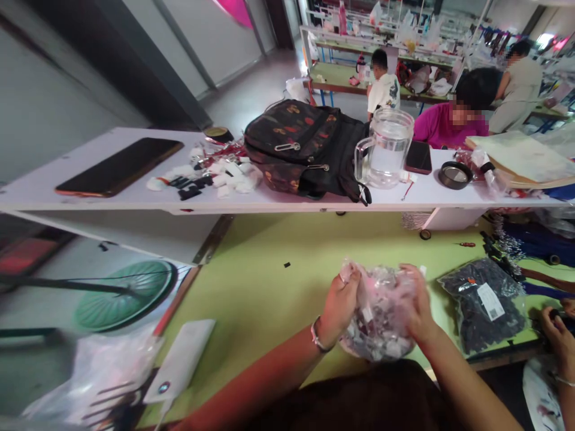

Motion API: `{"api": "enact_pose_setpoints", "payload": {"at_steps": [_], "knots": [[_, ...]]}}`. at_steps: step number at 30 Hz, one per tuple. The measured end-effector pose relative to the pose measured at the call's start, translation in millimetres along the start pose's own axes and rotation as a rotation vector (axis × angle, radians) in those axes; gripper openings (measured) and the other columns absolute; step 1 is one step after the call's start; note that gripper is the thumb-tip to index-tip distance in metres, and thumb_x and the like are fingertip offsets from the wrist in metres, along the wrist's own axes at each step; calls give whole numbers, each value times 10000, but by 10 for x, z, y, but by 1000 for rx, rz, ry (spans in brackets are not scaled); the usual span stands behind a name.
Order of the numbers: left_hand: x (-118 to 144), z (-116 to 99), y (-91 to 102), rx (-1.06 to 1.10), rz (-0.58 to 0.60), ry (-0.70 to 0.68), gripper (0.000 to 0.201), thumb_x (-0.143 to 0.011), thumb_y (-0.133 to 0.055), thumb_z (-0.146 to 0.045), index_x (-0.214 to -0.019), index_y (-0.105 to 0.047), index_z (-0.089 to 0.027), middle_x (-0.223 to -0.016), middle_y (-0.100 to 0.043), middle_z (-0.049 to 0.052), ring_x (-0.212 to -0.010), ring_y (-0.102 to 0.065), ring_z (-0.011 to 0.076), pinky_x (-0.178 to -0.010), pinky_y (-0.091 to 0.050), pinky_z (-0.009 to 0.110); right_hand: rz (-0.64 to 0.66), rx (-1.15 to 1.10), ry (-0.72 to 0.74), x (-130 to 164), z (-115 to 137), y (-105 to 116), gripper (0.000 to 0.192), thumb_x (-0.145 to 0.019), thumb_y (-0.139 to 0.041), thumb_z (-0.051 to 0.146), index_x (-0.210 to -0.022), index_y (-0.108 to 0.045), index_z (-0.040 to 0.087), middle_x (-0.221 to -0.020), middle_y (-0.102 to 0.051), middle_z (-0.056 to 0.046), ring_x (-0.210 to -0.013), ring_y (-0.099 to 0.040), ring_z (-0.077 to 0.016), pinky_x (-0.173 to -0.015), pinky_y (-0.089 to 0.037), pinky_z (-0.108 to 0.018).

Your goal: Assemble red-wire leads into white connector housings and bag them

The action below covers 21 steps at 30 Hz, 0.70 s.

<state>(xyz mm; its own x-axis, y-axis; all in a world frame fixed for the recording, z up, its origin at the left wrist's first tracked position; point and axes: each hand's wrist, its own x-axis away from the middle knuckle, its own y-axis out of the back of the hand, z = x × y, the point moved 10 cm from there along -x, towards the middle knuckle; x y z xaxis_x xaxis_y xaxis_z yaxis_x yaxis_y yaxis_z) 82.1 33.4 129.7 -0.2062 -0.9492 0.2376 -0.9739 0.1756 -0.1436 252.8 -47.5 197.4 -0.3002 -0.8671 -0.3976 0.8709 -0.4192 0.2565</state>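
Between my hands is a clear plastic bag [381, 317] filled with small pale and dark pieces too blurred to name. It sits low over the green tabletop [265, 299], close to my body. My left hand [340, 303] is closed on the bag's bunched upper left edge. At the bag's right side, my right hand [417, 305] grips the plastic, its fingers partly hidden. To the right lies a sealed clear bag of dark pieces [483, 305] with a white label.
Above the table, a white shelf [287, 206] bears a patterned backpack [305, 149], a glass jug [386, 152] and a phone [121, 166]. A white power bank [182, 359] lies at left. A co-worker's hand [559, 335] is at far right. Other people sit and stand beyond.
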Motion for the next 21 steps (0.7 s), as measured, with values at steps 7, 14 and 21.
{"api": "enact_pose_setpoints", "payload": {"at_steps": [7, 14, 21], "knots": [[268, 54, -414, -98, 566, -48, 633, -845, -474, -674, -1230, -557, -178, -1154, -627, 103, -1057, -589, 252, -950, -458, 367, 374, 18, -9, 263, -64, -314, 438, -800, -591, 566, -1030, -673, 203, -910, -696, -71, -819, -646, -205, -760, -515, -315], [498, -114, -363, -396, 1079, -385, 1238, -585, -680, -766, -1532, -102, -217, -1604, -16, 119, -1455, 13, 369, -1183, -12, 510, -82, -131, -359, 241, -407, 32, 270, -907, -506, 419, -916, -617, 173, -798, -663, -28, -717, -614, -153, -656, -513, -257], [639, -215, -823, -554, 903, -517, 684, -658, -707, -649, -1203, -644, -241, -1398, -508, 83, -1386, -298, 357, -1203, -77, 482, 227, 221, 175, 157, 281, -293, 170, -878, -508, 300, -925, -637, 200, -816, -703, -56, -723, -645, -188, -644, -512, -288]]}}
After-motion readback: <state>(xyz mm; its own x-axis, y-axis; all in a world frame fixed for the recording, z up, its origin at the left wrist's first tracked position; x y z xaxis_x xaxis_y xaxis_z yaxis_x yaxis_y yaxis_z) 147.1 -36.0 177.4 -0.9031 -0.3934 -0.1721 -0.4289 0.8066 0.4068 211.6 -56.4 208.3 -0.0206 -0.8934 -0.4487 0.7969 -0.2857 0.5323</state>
